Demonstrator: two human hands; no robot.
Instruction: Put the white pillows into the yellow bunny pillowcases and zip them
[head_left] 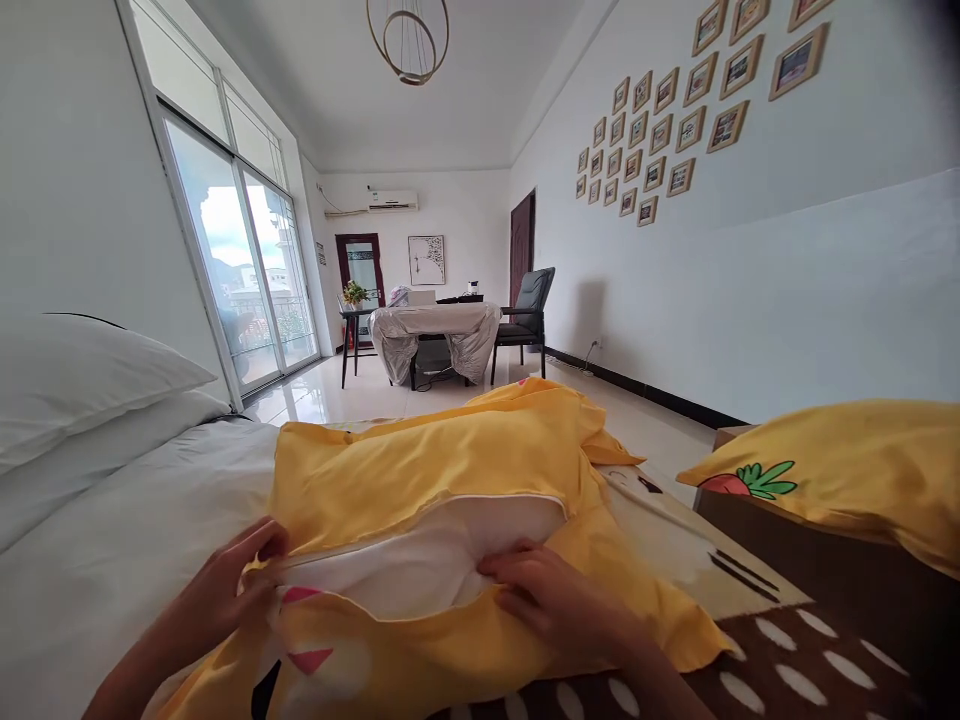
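Observation:
A yellow pillowcase [435, 460] lies in front of me, its long zip-edged opening gaping. Inside that opening shows a white pillow [420, 555]. At the left end of the opening, my left hand [244, 575] is closed on the pillowcase's edge, near a pink and white print. My right hand [544, 600] is closed at the middle right of the opening. Its fingertips pinch the white pillow, whose fabric creases toward them, and its lower fingers lie by the case's lower edge.
White pillows [90, 385] are stacked on the white bedding [150, 510] at left. Another yellow pillow [847, 470] with a carrot print lies at right, beside a brown spotted cover [795, 650]. Beyond stand a plastic-covered table [435, 320] and a black chair [529, 310].

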